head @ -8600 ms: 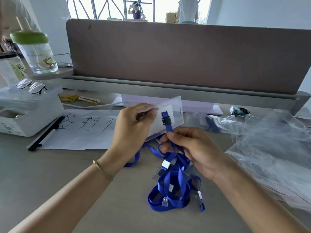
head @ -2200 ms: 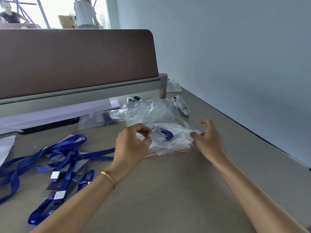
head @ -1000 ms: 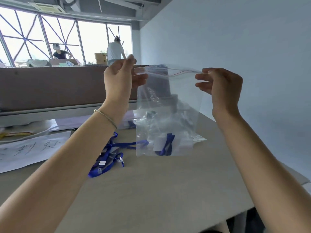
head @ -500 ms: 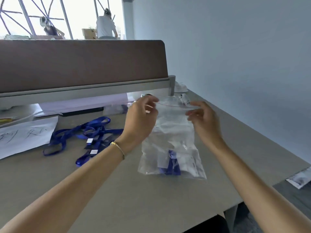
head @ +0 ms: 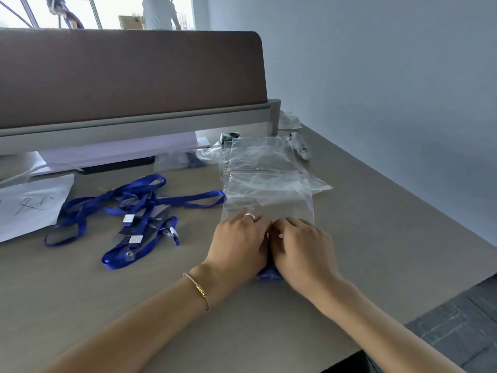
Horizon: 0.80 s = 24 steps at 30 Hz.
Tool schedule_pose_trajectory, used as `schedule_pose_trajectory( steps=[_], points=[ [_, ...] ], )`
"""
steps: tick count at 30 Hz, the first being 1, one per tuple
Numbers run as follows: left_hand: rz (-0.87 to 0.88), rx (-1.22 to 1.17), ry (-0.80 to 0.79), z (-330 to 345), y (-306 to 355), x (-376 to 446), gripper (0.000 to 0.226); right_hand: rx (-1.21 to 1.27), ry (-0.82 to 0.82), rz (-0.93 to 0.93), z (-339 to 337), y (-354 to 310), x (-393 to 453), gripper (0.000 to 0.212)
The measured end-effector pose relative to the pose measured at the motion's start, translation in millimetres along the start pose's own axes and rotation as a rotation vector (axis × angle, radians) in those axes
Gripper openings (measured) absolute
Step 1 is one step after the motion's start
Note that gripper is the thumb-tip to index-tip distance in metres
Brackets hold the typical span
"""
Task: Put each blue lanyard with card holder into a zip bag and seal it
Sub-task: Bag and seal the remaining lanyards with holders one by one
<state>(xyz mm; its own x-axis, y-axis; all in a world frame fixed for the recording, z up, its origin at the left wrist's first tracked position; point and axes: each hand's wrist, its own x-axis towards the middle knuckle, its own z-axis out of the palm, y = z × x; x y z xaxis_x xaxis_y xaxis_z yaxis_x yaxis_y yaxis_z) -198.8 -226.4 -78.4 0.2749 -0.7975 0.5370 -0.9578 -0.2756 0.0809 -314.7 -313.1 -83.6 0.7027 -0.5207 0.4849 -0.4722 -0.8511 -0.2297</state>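
Zip bag [head: 269, 181] (clear, crinkled film) lies flat, both hands' fingers [head: 243, 219] pressing its near end

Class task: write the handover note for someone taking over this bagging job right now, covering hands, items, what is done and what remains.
Left hand and right hand: both press side by side on the near end of the zip bag, which lies flat on the desk.
A blue lanyard shows under the hands, inside the bag.
Seal: cannot tell if closed; check the red zip line.
Left: the loose lanyards to the left need bagging; spare bags lie behind.
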Motion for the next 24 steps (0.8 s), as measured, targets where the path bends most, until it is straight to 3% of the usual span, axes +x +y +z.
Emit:
schedule_pose_trajectory(
  steps=[5, 11, 15, 19, 24],
  points=[
    [-0.021, -0.015, -0.025, 3, 0, -5, 0.004, -0.052, 0.004, -0.017, 6, 0, -4, 0.023],
    [-0.033, -0.072, -0.04, 4, 3, -19, 0.016, -0.021, -0.105, -0.033, 5, 1, -14, 0.028],
    [-0.093, -0.147, -0.101, 9, 1, -22, 0.024, 0.027, -0.221, -0.005, 7, 3, -15, 0.047],
    [-0.196, -0.162, -0.214, 9, -1, -21, 0.047, 0.046, -0.431, 0.03, 7, 7, -12, 0.074],
    [-0.245, -0.145, -0.343, 10, -1, -22, 0.057, 0.01, -0.575, 0.057, 5, 8, -7, 0.071]
  ],
)
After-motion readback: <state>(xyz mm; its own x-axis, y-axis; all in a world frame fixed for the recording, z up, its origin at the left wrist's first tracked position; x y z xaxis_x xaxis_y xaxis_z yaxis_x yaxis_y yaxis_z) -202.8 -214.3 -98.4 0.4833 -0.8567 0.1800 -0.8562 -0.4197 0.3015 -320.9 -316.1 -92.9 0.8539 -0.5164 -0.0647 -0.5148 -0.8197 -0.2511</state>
